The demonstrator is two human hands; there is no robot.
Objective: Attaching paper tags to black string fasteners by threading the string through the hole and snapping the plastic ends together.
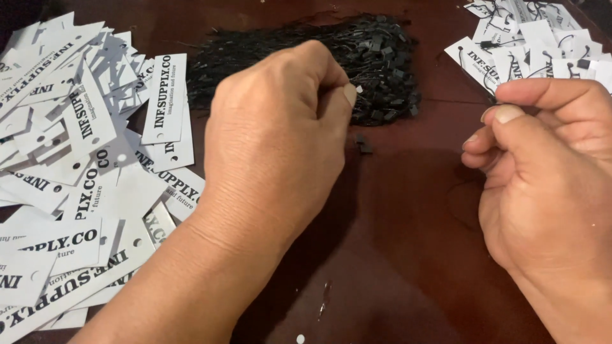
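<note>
Dark, glossy reddish-brown tabletop (395, 255), bare across the near middle, crowded at both sides. Far left: loose heap of white paper tags (70, 165) with punched holes, spilling to the frame edge. Next, left hand (274, 137) curled into a near fist, thumb pressed to forefinger, pinching something too small to tell. Behind it, bundle of black string fasteners (357, 60), one stray black clasp (364, 146) just beside the fingertips. Open room between the hands. Right hand (542, 172) half closed, thumb against forefinger on a thin black string (462, 191). Far right corner: pile of strung tags (542, 38).
</note>
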